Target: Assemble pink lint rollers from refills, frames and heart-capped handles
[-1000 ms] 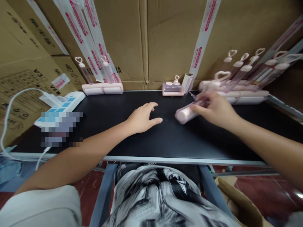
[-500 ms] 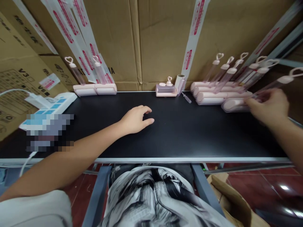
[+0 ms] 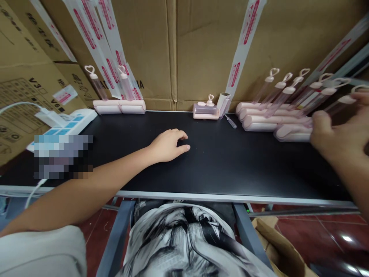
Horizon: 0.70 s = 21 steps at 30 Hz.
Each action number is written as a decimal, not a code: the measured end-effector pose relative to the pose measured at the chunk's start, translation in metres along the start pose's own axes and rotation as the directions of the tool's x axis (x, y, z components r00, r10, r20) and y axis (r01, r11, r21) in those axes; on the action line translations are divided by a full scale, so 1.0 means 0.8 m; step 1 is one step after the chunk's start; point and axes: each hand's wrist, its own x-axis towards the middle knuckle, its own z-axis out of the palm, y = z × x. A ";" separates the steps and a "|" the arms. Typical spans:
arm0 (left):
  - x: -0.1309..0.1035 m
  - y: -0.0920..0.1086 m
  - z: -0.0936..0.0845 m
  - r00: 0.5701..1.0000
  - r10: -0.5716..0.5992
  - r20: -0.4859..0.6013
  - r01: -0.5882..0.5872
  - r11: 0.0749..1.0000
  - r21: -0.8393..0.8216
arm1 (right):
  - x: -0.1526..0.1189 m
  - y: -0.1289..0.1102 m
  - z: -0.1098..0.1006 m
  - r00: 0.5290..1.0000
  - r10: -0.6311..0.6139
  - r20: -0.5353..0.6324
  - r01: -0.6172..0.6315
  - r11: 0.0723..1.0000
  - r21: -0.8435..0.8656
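Observation:
My left hand (image 3: 170, 145) rests on the black tabletop (image 3: 201, 169), fingers loosely curved and thumb apart, holding nothing. At the right, my right hand (image 3: 343, 132) is raised with thumb and fingers apart beside the nearest pale pink roller (image 3: 294, 133). Its fingers are near that roller's heart-shaped loop (image 3: 357, 89) and partly cover it; whether they touch it I cannot tell. Several similar rollers (image 3: 259, 123) lie in rows behind, their clear handles (image 3: 284, 98) standing up with heart loops on top.
Two more pink rollers (image 3: 132, 107) lie at the back left. A small pink holder (image 3: 206, 111), a white roll (image 3: 222, 100) and a small clear-handled tool (image 3: 231, 122) are at the back middle. A power strip (image 3: 69, 125) is at left; cardboard (image 3: 201, 50) stands behind.
My right hand has come off the nearest roller's body and moved up and right, toward its heart loop. My left hand stays in place. The view has shifted slightly.

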 end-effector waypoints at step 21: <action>-0.001 -0.006 -0.001 0.998 -0.053 -0.041 0.049 0.994 -0.098 | 0.100 -0.200 0.140 0.788 -0.117 0.604 0.104 0.993 0.057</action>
